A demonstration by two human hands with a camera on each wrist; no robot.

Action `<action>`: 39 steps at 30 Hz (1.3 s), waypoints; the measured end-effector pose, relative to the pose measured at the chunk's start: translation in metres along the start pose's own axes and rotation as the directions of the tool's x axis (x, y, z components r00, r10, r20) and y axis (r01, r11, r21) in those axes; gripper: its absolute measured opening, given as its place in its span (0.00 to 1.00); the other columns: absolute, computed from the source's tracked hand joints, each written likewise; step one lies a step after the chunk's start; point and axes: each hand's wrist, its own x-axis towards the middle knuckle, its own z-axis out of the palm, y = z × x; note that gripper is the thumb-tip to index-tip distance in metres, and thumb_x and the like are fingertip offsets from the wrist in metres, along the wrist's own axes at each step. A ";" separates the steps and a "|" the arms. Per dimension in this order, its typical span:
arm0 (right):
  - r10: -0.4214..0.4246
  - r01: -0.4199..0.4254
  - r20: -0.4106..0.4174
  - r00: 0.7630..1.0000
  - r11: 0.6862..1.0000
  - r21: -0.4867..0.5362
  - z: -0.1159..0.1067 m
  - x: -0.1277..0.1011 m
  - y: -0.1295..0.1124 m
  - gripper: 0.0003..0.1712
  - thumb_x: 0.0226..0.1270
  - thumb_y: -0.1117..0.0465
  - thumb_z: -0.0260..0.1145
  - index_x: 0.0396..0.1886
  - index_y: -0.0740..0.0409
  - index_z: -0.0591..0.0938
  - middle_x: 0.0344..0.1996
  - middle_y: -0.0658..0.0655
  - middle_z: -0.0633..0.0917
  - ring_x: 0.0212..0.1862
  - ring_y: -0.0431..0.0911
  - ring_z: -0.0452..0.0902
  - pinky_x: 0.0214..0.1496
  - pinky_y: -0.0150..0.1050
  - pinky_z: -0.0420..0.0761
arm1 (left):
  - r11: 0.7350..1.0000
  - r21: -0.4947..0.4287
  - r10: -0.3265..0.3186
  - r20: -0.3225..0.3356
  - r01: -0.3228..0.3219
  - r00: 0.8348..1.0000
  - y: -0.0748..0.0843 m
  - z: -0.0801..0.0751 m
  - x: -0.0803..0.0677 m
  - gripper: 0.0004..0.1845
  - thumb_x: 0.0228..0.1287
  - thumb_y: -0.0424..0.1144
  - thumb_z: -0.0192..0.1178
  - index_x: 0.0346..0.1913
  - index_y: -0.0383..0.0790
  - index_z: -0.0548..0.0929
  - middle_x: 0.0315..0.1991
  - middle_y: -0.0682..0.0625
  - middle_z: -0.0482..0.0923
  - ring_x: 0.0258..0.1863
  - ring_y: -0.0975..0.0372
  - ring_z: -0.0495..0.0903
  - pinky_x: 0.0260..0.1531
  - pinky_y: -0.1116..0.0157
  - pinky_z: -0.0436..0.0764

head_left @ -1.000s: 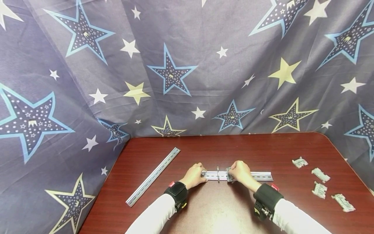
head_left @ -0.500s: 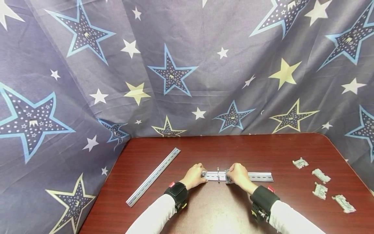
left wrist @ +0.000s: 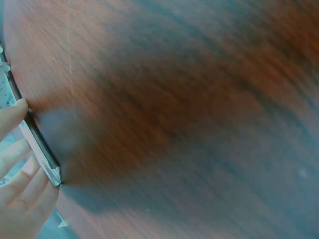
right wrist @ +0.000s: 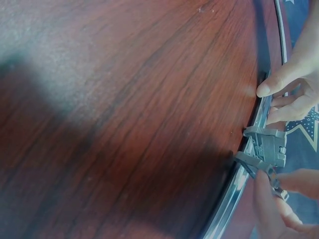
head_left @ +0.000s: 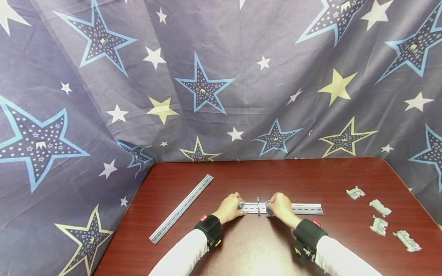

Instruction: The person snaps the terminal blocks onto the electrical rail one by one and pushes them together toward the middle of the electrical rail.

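Note:
A slotted metal DIN rail point(head_left: 307, 209) lies crosswise in front of me. My left hand point(head_left: 228, 207) grips its left end, thumb along the near edge and fingers over the far side, as the left wrist view also shows. One grey terminal block point(head_left: 258, 206) stands upright across the rail between my hands. To its right, my right hand point(head_left: 282, 206) pinches a second terminal block between thumb and fingers. In the right wrist view this held block point(right wrist: 252, 163) sits tilted over the rail, close beside the standing block point(right wrist: 271, 145). My fingers hide part of it.
A second DIN rail point(head_left: 181, 209) lies slantwise at the left of the brown table point(head_left: 262, 176). Several loose terminal blocks point(head_left: 379, 225) lie flat at the right. A star-patterned cloth point(head_left: 238, 96) hangs behind the table's far edge.
My right hand has shifted a little left along the rail with the pinched terminal block, nearer to the standing one. My left hand has stayed at the rail's end.

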 end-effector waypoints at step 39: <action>-0.088 0.082 -0.032 0.996 0.986 -0.145 0.005 0.009 -0.013 0.19 0.37 0.71 0.59 0.05 0.52 0.59 0.08 0.48 0.61 0.18 0.45 0.63 0.24 0.43 0.70 | 1.000 -0.014 0.011 -0.016 -0.011 1.000 0.001 -0.001 0.000 0.14 0.39 0.42 0.69 0.33 0.41 0.84 0.28 0.51 0.73 0.30 0.62 0.70 0.29 0.69 0.70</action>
